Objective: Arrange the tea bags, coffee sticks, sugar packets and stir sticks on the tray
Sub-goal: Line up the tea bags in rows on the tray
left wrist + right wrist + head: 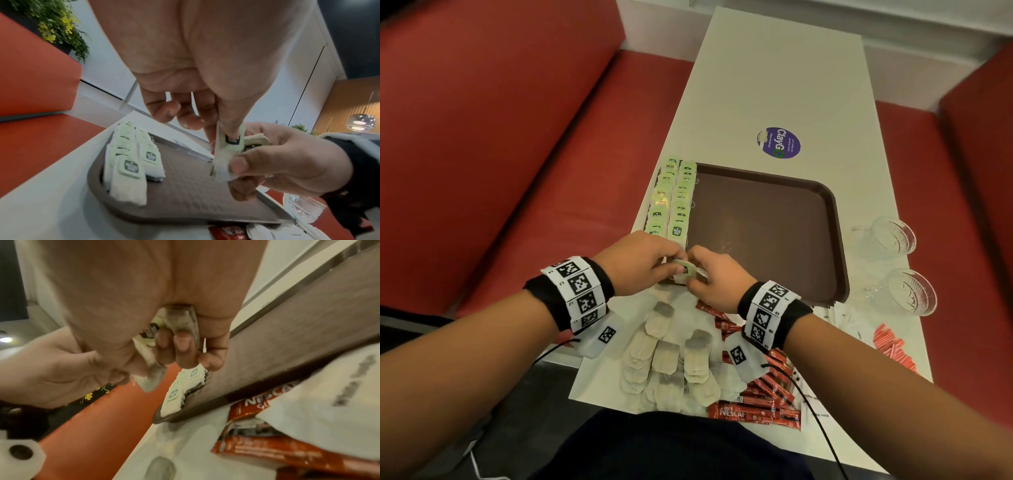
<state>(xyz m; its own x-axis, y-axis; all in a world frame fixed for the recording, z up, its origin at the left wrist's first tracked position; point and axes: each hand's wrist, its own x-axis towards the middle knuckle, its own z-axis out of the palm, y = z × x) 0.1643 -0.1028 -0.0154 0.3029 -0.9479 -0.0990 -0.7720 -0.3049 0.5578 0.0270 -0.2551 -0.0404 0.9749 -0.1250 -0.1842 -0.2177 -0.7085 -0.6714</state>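
Both hands pinch one tea bag (686, 270) above the tray (837, 240)
Left hand (640, 262) grips its green tag, right hand (714, 277) its pouch; loose tea bags (667, 356) lie beneath the wrists

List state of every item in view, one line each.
Left hand: pinches the held tea bag.
Right hand: holds tea bags.
Held tea bag: off the tray, between both hands.
Tea bag rows: two overlapping rows along the tray's left side.
Tray: mostly bare.
Loose tea bags: piled on the table.
Coffee sticks: piled on the table.
Glasses: empty.
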